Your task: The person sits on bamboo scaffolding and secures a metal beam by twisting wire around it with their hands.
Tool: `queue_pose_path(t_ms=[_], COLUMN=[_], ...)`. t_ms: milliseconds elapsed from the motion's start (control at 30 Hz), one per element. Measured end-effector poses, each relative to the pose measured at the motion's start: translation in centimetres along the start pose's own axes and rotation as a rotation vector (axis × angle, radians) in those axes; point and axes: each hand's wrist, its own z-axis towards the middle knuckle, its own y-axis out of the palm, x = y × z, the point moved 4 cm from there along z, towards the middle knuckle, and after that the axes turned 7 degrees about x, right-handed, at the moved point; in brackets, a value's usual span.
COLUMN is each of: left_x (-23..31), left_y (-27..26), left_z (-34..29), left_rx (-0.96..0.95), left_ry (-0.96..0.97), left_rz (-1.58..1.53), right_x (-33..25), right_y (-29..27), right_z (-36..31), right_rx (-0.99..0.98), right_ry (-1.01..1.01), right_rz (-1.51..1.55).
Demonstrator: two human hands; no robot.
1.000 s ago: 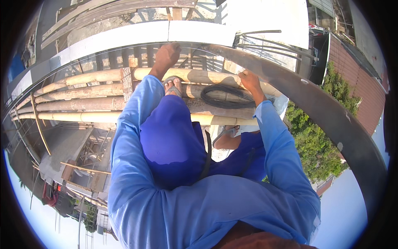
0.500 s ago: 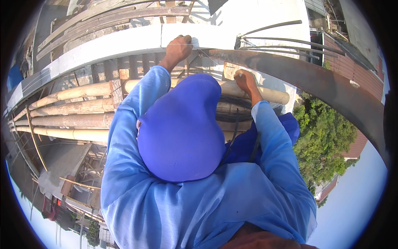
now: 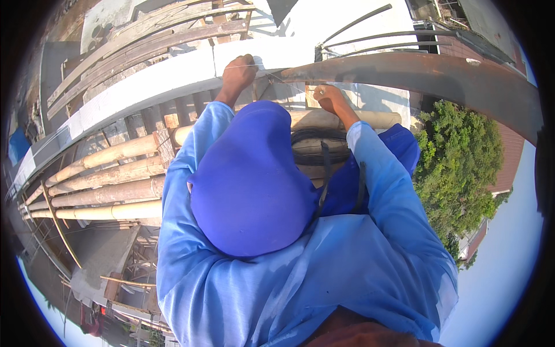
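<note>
My left hand [image 3: 240, 74] is closed at the edge of a white block wall [image 3: 185, 68], its fingers pinched on a thin pale string [image 3: 267, 70]. From there the string runs toward my right hand [image 3: 329, 97], which is also closed, just below a rusty steel beam [image 3: 370, 68]. The fingertips of the right hand seem to pinch the string, though it is too fine to follow clearly. My knees, in blue trousers [image 3: 248, 185], rest between my arms. Beside the right knee a coil of black wire or cord [image 3: 318, 144] lies over bamboo poles.
Several bamboo poles [image 3: 115, 153] run below the wall, with open drops between and below them. Wooden planks [image 3: 150, 43] lie beyond the wall. Dark bars [image 3: 387, 39] stick out above the beam. A leafy tree [image 3: 462, 173] and roofs stand at the right.
The whole view has shifted a little and turned. My right hand has come up and left, nearer to the beam's end and the left hand. The left hand stays at the wall's edge.
</note>
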Motion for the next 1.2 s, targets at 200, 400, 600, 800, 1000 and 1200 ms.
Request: queue_pose_path(t_ms=[200, 400, 600, 800, 1000, 1200], left_x=[-0.3, 0.0, 0.7, -0.5, 0.3, 0.8], left_y=[1.0, 0.2, 0.5, 1.6, 1.2, 0.5], left_z=[0.4, 0.3, 0.6, 1.5, 0.7, 0.6], left_rx=[0.004, 0.025, 0.039, 0.062, 0.014, 0.020], left_ry=[0.037, 0.025, 0.036, 0.103, 0.078, 0.046], left_rz=[0.081, 0.063, 0.021, 0.076, 0.040, 0.087], right_x=[-2.4, -4.5, -4.7, -4.2, -2.1, -0.7], right_y=[1.4, 1.7, 1.0, 0.4, 0.5, 2.9], right_z=[-0.1, -1.0, -1.8, -1.7, -3.8, -3.9], right_rx=[0.109, 0.093, 0.048, 0.043, 0.023, 0.018], right_ry=[-0.139, -0.082, -0.006, 0.003, 0.070, 0.047], right_rz=[0.086, 0.141, 0.208, 0.114, -0.036, -0.106])
